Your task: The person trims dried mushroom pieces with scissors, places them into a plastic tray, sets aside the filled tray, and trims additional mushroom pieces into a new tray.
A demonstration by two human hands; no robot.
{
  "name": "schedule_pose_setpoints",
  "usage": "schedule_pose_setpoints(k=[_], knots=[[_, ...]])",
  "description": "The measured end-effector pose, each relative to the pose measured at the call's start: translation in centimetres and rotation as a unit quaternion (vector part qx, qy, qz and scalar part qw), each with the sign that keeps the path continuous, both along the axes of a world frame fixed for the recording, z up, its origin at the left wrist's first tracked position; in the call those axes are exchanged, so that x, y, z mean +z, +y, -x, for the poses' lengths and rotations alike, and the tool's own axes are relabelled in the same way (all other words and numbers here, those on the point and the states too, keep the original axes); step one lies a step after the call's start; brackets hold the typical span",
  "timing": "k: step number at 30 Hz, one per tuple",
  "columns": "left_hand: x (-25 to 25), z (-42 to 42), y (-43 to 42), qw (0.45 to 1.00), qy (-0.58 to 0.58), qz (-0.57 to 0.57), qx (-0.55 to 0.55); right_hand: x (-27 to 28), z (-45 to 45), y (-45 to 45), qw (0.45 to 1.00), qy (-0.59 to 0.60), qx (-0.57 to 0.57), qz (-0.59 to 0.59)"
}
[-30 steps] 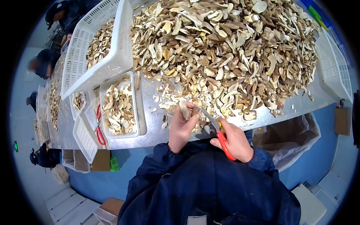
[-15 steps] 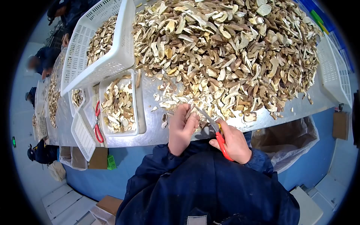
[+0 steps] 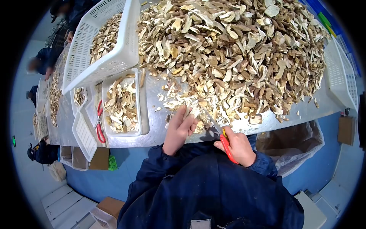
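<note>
My right hand [image 3: 238,147] is closed round the red handles of a pair of scissors [image 3: 225,148]. The blades point up and left toward loose mushroom pieces, looking nearly together. Just left of the blade tips, my left hand [image 3: 179,129] is over the near edge of the mushroom pile, fingers curled. A pale mushroom slice [image 3: 187,111] shows at its fingertips, partly hidden by them. Beyond both hands rises a large heap of dried mushroom slices [image 3: 236,57] on the metal table [image 3: 160,131].
Left of the heap stand a white tray [image 3: 140,118] of slices and a tall white perforated basket [image 3: 129,49]. Red-handled scissors [image 3: 100,124] lie beside a small tilted white basket [image 3: 84,137]. A lined bin [image 3: 293,141] is below the table edge. Co-workers [image 3: 47,61] are at far left.
My left hand has moved slightly left, away from the blades, and its fingers have lowered toward the loose pieces. The scissors in my right hand have barely moved.
</note>
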State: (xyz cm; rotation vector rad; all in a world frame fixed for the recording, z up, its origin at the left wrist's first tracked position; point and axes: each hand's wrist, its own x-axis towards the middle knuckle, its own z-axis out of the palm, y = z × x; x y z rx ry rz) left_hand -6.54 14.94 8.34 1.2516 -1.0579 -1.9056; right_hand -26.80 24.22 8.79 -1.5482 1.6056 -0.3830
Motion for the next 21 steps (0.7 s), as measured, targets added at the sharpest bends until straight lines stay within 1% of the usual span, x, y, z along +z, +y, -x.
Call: schedule_pose_setpoints(k=[3,6,8,9,10,11,12,13,14,16,17,20,21], knots=[[0.4,-0.6,-0.7,0.997,0.068,-0.038,-0.019,0.0,0.4,-0.1,0.997,-0.013,-0.014,0.075],[-0.4,-2.7,-2.5,0.982,0.174,-0.06,0.049,0.2,0.8,0.0,0.997,-0.032,-0.04,0.061],[-1.8,-4.5,-4.3,0.976,0.199,-0.061,0.063,-0.2,0.8,0.1,0.997,-0.03,-0.039,0.064],[-3.0,-5.5,-5.7,0.984,0.168,-0.029,0.055,0.0,0.9,0.1,0.997,-0.027,-0.038,0.058],[-3.2,-5.8,-7.0,0.989,0.137,0.003,0.046,0.1,0.9,0.0,0.998,-0.022,-0.037,0.052],[-3.2,-5.9,-7.8,0.995,0.019,0.084,0.048,0.1,0.9,0.0,0.998,-0.019,-0.035,0.055],[-2.7,-5.8,-8.7,0.98,-0.1,0.162,0.049,0.1,0.8,0.1,0.998,-0.016,-0.034,0.057],[-3.3,-5.8,-10.2,0.951,-0.231,0.202,0.047,0.1,0.8,0.1,0.998,-0.012,-0.032,0.06],[-3.9,-5.5,-10.8,0.919,-0.314,0.237,0.032,0.1,0.8,0.1,0.998,-0.011,-0.031,0.059],[-2.8,-3.3,-11.3,0.831,-0.467,0.301,0.002,0.1,0.9,0.3,0.998,-0.007,-0.03,0.057],[-3.9,-3.3,-11.7,0.794,-0.515,0.32,-0.034,0.1,0.9,0.3,0.998,-0.006,-0.033,0.051],[-5.1,-3.0,-12.1,0.77,-0.552,0.312,-0.067,0.4,1.0,0.3,0.999,-0.006,-0.035,0.039],[-4.5,-3.4,-12.4,0.798,-0.53,0.267,-0.103,0.4,1.0,0.4,0.999,-0.008,-0.036,0.04]])
